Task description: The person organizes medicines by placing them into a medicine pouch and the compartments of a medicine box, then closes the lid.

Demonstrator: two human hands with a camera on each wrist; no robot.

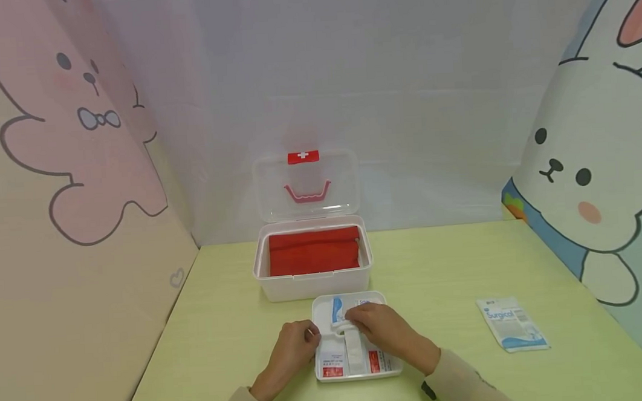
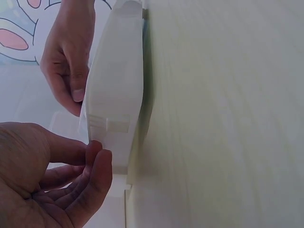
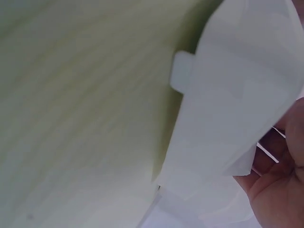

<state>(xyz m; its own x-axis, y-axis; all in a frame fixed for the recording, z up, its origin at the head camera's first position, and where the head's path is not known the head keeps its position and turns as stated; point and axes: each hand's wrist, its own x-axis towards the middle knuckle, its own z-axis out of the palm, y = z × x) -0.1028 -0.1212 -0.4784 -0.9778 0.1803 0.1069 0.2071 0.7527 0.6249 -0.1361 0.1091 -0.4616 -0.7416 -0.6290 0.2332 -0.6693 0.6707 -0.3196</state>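
A shallow white tray (image 1: pixel 381 373) lies on the table in the head view, its side wall (image 2: pixel 116 76) filling the middle of the left wrist view. My left hand (image 1: pixel 296 345) pinches the tray's left rim between thumb and fingertips. Over the tray's upper part, my right hand (image 1: pixel 384 329) has curled fingers on a blue-and-white packet (image 1: pixel 337 310), seemingly pinching it; the fingertips are partly hidden. Below lie a white strap-like strip (image 1: pixel 354 350) and two red-and-white packets, one at left (image 1: pixel 332 364) and one at right (image 1: pixel 377 361).
Behind the tray stands a white first-aid box (image 1: pixel 314 285) with its clear lid (image 1: pixel 342 181) raised and a folded red cloth (image 1: pixel 313 252) inside. A packet marked Surgical (image 1: pixel 513 323) lies at the right. Printed curtains (image 1: pixel 403 99) close off the table's back and sides.
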